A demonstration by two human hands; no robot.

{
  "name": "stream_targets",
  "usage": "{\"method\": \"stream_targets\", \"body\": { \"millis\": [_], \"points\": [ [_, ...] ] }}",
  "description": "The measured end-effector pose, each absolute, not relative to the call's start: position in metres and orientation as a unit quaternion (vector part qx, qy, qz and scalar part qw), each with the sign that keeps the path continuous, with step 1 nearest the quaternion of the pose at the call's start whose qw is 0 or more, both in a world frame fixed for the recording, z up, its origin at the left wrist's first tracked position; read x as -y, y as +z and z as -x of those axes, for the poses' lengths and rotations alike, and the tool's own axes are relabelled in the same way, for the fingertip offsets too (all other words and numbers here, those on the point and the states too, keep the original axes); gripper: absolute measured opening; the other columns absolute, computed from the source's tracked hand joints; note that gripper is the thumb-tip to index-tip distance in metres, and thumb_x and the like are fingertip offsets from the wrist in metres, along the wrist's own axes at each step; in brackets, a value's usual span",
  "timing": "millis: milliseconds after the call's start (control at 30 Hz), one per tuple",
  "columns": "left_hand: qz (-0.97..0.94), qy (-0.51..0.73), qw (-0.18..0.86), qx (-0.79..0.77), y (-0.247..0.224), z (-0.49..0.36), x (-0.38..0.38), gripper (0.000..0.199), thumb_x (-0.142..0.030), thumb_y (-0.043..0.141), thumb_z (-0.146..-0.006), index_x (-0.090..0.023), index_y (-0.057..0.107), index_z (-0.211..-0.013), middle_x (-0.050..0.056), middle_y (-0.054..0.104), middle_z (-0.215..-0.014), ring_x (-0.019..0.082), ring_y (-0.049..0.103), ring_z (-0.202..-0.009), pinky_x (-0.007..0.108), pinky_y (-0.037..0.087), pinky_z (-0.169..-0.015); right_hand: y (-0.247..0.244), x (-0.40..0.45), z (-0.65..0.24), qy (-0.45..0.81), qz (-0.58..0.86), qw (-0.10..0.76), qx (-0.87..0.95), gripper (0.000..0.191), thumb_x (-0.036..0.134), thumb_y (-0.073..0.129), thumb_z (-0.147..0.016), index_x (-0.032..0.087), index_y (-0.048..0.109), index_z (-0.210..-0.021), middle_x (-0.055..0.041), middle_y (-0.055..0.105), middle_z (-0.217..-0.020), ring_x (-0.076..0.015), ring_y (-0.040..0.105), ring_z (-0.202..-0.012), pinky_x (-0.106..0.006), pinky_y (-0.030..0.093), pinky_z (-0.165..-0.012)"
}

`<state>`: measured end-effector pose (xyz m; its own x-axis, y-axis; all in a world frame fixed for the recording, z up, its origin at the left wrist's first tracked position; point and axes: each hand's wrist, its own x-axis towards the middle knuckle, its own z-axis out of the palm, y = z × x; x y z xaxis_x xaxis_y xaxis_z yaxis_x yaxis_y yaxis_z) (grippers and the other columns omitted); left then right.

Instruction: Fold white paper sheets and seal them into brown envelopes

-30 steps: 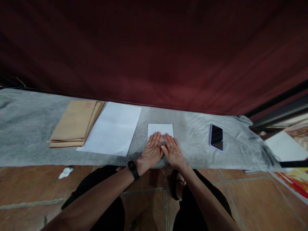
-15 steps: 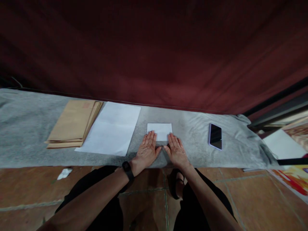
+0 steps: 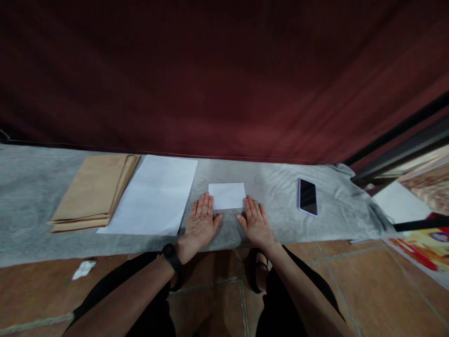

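A small white rectangle of paper (image 3: 227,195) lies flat on the grey cloth (image 3: 277,187) in the middle of the head view. My left hand (image 3: 201,222) rests flat at its lower left corner, fingers stretched out and thumb apart. At the lower right corner lies my right hand (image 3: 257,222), also flat, its fingertips beside the paper's edge. Neither hand holds anything. Left of my left hand is a large white sheet (image 3: 152,196), which partly meets a stack of brown envelopes (image 3: 91,187).
A phone (image 3: 307,197) lies on the cloth to the right. Dark red fabric (image 3: 224,93) hangs behind the cloth-covered surface. Dark bars (image 3: 403,154) and printed sheets stand at the far right. A crumpled white scrap (image 3: 84,269) is on the tiled floor.
My left hand has slid left, off the small paper to its corner. The view has shifted slightly, so the envelopes and the phone appear further left.
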<state>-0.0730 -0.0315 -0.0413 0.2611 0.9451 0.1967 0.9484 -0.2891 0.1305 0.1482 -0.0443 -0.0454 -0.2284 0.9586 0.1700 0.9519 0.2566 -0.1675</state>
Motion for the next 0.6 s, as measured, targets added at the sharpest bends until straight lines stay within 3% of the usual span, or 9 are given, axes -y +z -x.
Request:
{"method": "stream_targets", "body": {
  "millis": [200,433,600],
  "points": [
    [0.790,-0.152,0.021,0.593,-0.034,0.071,0.029,0.066,-0.041,0.032,-0.100,0.001,0.031,-0.152,0.025,0.037,-0.157,0.032,0.027,-0.150,0.053,0.024,-0.123,-0.041,0.042,-0.148,0.022,0.623,0.150,0.767,0.066,0.049,0.032,-0.105,0.007,0.032,-0.155,-0.0205,0.034,-0.159,-0.0321,0.030,-0.149,-0.055,0.026,-0.120],
    [0.871,-0.158,-0.018,0.465,-0.035,0.043,0.039,0.060,-0.027,0.032,-0.100,-0.003,0.026,-0.155,0.021,0.033,-0.160,0.026,0.026,-0.151,0.048,0.029,-0.123,-0.027,0.038,-0.131,0.084,0.555,0.154,0.813,0.059,0.045,0.025,-0.107,0.017,0.028,-0.158,-0.0095,0.032,-0.162,-0.0226,0.027,-0.151,-0.048,0.023,-0.124],
    [0.874,-0.153,-0.015,0.461,-0.050,0.034,0.048,0.064,-0.024,0.036,-0.097,-0.003,0.022,-0.156,0.022,0.032,-0.160,0.028,0.024,-0.152,0.050,0.031,-0.121,-0.029,0.042,-0.124,0.107,0.531,0.142,0.828,0.059,0.047,0.026,-0.107,0.018,0.028,-0.158,-0.0087,0.032,-0.162,-0.0211,0.030,-0.150,-0.046,0.024,-0.124]
  ]
}}
